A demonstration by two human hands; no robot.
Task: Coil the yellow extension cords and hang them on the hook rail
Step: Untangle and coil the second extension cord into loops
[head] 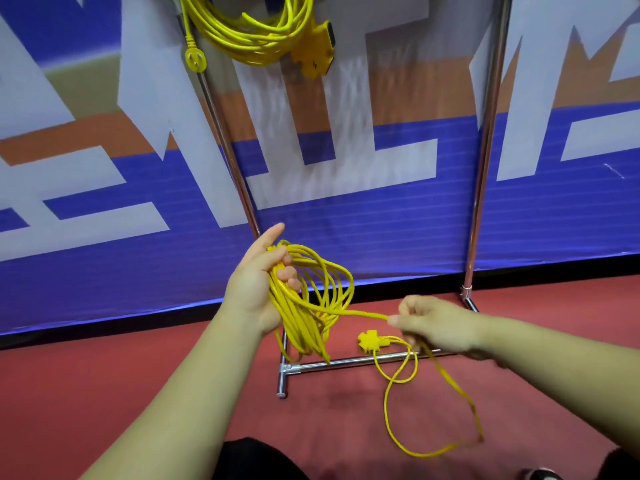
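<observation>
Cord in work (311, 306): a bundle of yellow loops hangs from the left hand (254, 285), above the floor (156, 393) and in front of the rack's left upright (228, 143). The left hand's fingers are curled round the top of the loops, with the thumb raised clear. One strand runs level from the bundle to the right hand (433, 323), which pinches it between thumb and fingertips; its other fingers are curled in.

Below the right hand the loose tail (391, 420) drops to the floor. It lies there in one wide open loop and one smaller loop. It ends at a yellow end fitting (369, 341) lying just beside the rack's base bar (346, 362). Whether that fitting is a plug or a socket cannot be told.

Second cord (256, 32): it hangs coiled at the top of the view beside the left upright. Its plug (195, 60) dangles on the left and its socket block (317, 50) on the right. The hook and rail lie above the frame and are not seen.

Assessment: one cord appears coiled and hung. The cord in work is judged mostly coiled. What is left is to gather the floor tail into the bundle, probably in a few more turns, then lift the bundle and hang it.
</observation>
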